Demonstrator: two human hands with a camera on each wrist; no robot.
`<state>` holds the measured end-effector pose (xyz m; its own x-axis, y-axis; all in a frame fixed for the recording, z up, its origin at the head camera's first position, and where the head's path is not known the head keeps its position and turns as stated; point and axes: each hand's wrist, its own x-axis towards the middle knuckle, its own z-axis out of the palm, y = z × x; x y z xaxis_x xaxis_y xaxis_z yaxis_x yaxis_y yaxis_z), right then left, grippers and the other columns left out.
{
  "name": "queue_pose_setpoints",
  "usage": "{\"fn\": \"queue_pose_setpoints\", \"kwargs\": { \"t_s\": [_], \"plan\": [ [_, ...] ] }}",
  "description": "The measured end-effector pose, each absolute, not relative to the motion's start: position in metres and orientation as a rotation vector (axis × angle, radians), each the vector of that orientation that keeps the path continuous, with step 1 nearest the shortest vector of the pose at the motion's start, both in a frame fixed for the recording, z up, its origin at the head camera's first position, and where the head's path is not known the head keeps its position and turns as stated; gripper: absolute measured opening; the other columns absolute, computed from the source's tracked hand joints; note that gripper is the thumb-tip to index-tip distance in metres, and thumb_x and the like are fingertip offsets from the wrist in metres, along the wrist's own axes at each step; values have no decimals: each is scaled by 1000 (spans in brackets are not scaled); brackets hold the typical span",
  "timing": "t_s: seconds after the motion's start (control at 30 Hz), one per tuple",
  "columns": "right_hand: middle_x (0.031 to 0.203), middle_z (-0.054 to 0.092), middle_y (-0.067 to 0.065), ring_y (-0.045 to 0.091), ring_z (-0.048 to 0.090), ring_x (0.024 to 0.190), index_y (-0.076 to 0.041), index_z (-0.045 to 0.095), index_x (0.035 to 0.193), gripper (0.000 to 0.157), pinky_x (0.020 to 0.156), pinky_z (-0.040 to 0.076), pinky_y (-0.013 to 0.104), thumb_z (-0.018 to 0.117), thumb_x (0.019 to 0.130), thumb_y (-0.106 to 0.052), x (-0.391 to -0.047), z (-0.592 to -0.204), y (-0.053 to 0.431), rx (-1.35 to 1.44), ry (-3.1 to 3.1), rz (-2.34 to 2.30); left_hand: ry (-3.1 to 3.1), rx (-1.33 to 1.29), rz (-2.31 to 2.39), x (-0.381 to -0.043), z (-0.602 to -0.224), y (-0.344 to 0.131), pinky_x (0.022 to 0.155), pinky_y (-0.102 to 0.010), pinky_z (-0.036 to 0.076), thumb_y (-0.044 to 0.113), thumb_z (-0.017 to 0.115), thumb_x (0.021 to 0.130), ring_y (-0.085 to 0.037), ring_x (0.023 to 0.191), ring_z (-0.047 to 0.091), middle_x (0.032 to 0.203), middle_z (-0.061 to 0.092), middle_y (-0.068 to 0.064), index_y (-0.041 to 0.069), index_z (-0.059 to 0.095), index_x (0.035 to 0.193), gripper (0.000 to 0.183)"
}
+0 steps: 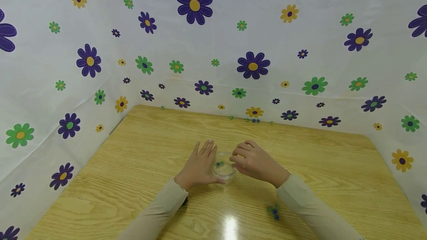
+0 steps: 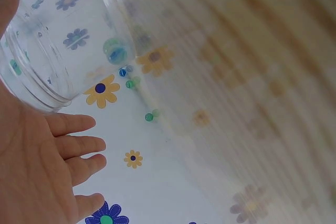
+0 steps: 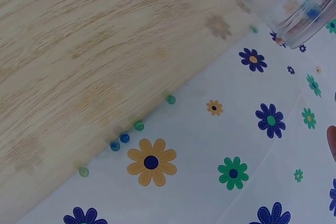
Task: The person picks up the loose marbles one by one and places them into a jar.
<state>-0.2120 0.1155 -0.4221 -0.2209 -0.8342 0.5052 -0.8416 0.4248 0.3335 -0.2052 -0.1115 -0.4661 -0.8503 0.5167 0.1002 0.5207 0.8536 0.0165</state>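
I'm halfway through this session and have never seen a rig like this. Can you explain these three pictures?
There's no machine here: a person works with two bare hands. The widest picture comes from a camera on the head, looking forward and down; the other two come from cameras on each wrist, so they look tilted.

The left hand is spread beside a clear jar with marbles inside. The right hand is at the jar's rim, fingers bent; whether it pinches anything I can't tell.

On the wooden table, a loose cluster of blue and green marbles lies near the right forearm, and more marbles line the back edge, by the flowered cloth.
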Motion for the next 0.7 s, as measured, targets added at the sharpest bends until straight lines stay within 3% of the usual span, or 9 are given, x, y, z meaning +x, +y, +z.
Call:
{"fn": "queue_pose_setpoints", "kwargs": {
  "t_s": [0.7],
  "plan": [
    [88, 68, -3, 15, 62, 88, -16, 71, 90, 22, 84, 50, 35, 81, 71, -20, -208, -423, 126, 1407, -2065, 53, -2958, -819, -105, -204, -464, -111, 116, -53, 14, 79, 56, 68, -33, 144, 22, 153, 26, -21, -2, 30, 145, 115]
  ]
}}
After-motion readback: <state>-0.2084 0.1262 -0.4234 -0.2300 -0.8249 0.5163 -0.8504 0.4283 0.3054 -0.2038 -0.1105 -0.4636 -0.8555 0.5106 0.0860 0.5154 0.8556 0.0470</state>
